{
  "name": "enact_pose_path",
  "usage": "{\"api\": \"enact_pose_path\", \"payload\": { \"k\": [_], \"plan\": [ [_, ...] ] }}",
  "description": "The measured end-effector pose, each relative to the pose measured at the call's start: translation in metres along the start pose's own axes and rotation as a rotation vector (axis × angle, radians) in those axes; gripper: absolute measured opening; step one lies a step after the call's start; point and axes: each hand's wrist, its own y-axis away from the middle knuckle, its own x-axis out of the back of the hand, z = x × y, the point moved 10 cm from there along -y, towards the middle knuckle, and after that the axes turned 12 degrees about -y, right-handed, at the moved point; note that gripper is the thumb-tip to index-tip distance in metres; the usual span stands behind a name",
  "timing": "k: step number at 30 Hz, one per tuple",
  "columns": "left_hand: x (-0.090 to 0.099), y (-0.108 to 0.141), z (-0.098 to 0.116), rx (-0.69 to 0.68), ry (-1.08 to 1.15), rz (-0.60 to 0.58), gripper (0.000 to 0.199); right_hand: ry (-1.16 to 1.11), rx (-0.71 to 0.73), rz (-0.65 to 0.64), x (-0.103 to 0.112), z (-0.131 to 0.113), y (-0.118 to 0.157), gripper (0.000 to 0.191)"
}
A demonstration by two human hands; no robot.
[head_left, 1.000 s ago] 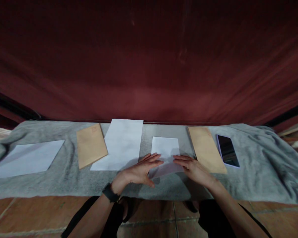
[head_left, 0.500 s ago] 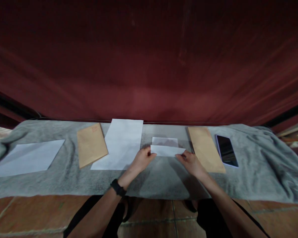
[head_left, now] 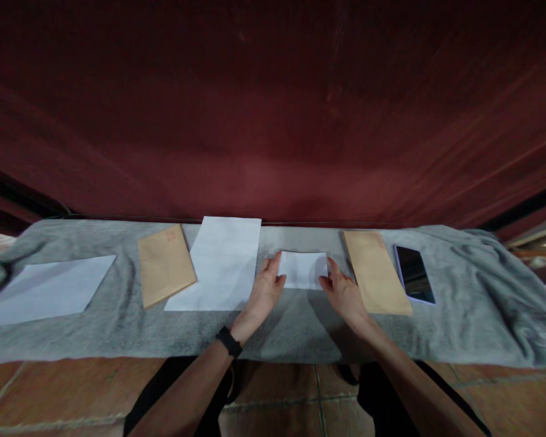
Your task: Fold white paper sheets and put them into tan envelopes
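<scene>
A small folded sheet of white paper (head_left: pixel 303 271) lies flat on the grey cloth in front of me. My left hand (head_left: pixel 268 284) is at its left edge, fingers stretched forward and the thumb apart near the lower left corner. At the opposite edge is my right hand (head_left: pixel 343 290), its fingers apart and its thumb by the lower right corner. Both hands look open, with their fingertips at or just beside the paper's edges; whether they press on it is hard to make out. A dark watch (head_left: pixel 229 342) is on my left wrist.
Left of my hands lies a large white sheet (head_left: pixel 225 264), partly under a brown envelope (head_left: pixel 166 265). Farther left is another white sheet (head_left: pixel 50 286). To the right are a second brown envelope (head_left: pixel 377 272) and a phone (head_left: pixel 415 274). The grey cloth (head_left: pixel 295 334) ends before a red wall (head_left: pixel 273 121).
The raised edge of the folded paper has come down, so it now lies flat. Both hands have let go of that edge and spread along the paper's sides.
</scene>
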Motion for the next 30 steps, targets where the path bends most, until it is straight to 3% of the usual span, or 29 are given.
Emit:
{"api": "enact_pose_path", "payload": {
  "k": [6, 12, 15, 19, 24, 30],
  "plan": [
    [-0.001, 0.007, 0.017, -0.09, -0.147, 0.03, 0.047, 0.065, 0.127, 0.067, 0.003, -0.014, 0.004, 0.047],
    [-0.006, 0.015, 0.034, -0.168, -0.477, 0.03, 0.042, 0.133, 0.135, 0.09, 0.007, -0.021, 0.008, 0.044],
    [-0.02, 0.022, 0.055, -0.335, -0.529, -0.005, 0.047, 0.093, 0.212, 0.098, 0.008, -0.033, 0.009, 0.044],
    [-0.044, 0.04, 0.08, -0.565, -0.503, -0.067, 0.053, -0.142, 0.374, 0.037, -0.009, -0.055, 0.014, 0.049],
    [-0.059, 0.05, 0.084, -0.586, -0.586, -0.087, 0.065, -0.135, 0.355, -0.03, -0.036, -0.06, 0.023, 0.058],
    [-0.063, 0.053, 0.085, -0.593, -0.591, -0.066, 0.066, -0.064, 0.326, -0.019, -0.039, -0.05, 0.026, 0.06]
  ]
}}
